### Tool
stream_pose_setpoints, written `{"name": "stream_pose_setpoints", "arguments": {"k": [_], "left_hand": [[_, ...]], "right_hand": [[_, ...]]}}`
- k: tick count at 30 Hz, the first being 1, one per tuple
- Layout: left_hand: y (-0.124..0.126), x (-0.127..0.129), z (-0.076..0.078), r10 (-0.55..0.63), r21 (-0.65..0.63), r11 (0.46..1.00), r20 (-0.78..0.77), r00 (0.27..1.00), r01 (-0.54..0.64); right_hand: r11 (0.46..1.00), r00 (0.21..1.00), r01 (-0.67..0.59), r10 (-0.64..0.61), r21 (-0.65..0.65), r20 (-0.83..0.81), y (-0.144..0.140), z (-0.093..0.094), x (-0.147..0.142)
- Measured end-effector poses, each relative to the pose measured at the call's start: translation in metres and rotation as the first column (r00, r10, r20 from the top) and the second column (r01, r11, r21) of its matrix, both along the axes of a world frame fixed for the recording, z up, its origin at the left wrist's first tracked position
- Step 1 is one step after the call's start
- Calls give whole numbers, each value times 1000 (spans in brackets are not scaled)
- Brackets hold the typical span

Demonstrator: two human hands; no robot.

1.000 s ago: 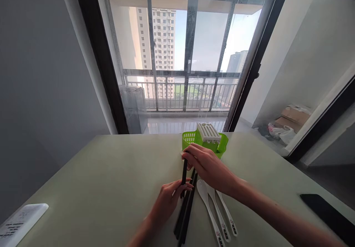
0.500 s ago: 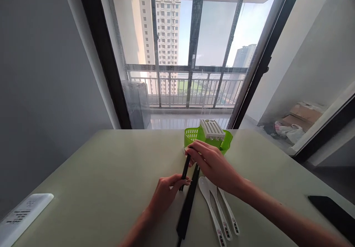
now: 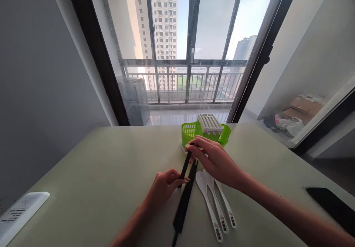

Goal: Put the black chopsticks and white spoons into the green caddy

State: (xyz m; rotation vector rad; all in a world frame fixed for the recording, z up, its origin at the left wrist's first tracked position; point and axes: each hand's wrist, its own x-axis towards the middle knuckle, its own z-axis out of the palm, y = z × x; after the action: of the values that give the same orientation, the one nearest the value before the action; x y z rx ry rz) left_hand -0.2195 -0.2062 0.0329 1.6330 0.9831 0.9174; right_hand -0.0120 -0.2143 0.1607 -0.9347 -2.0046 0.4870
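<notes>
Black chopsticks (image 3: 185,165) slant between my two hands, above the table. At their lower end, the thumb and fingers of my left hand (image 3: 166,185) pinch them. The fingertips of my right hand (image 3: 215,159) close on the upper end, partly hiding it. More black chopsticks (image 3: 184,206) lie in a long bundle just beneath. To the right of that bundle, white spoons (image 3: 212,210) rest side by side, handles toward me. Behind my right hand stands a green basket (image 3: 189,130) with a white slotted piece (image 3: 210,123) on top.
A white device (image 3: 23,215) with dark markings sits at the table's left edge. Near the right edge lies a flat black object (image 3: 331,204). The table (image 3: 111,173) reaches back to a glass door, with a balcony railing (image 3: 172,84) beyond.
The camera view has tilted slightly, shifting the whole scene a little up and left. Both hands keep their grip on the chopsticks in nearly the same pose.
</notes>
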Motion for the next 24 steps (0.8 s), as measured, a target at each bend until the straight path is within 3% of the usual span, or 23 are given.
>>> {"name": "stream_pose_setpoints", "arguments": {"k": [5, 10, 17, 20, 24], "left_hand": [[4, -3, -5, 9, -28, 1000, -36, 999, -10], [7, -5, -3, -6, 7, 1000, -80, 997, 7], [7, -3, -4, 30, 99, 995, -105, 994, -20], [7, -3, -5, 52, 79, 996, -108, 993, -43], [7, -3, -5, 6, -2, 1000, -76, 997, -7]], "right_hand": [[996, 997, -75, 74, 37, 38, -1, 2, 0], [995, 998, -64, 64, 73, 1, -6, 2, 0], [998, 997, 41, -45, -55, -68, -6, 4, 2], [986, 989, 85, -100, -141, -105, -3, 8, 2], [989, 996, 63, -72, -132, -62, -5, 14, 0]]}}
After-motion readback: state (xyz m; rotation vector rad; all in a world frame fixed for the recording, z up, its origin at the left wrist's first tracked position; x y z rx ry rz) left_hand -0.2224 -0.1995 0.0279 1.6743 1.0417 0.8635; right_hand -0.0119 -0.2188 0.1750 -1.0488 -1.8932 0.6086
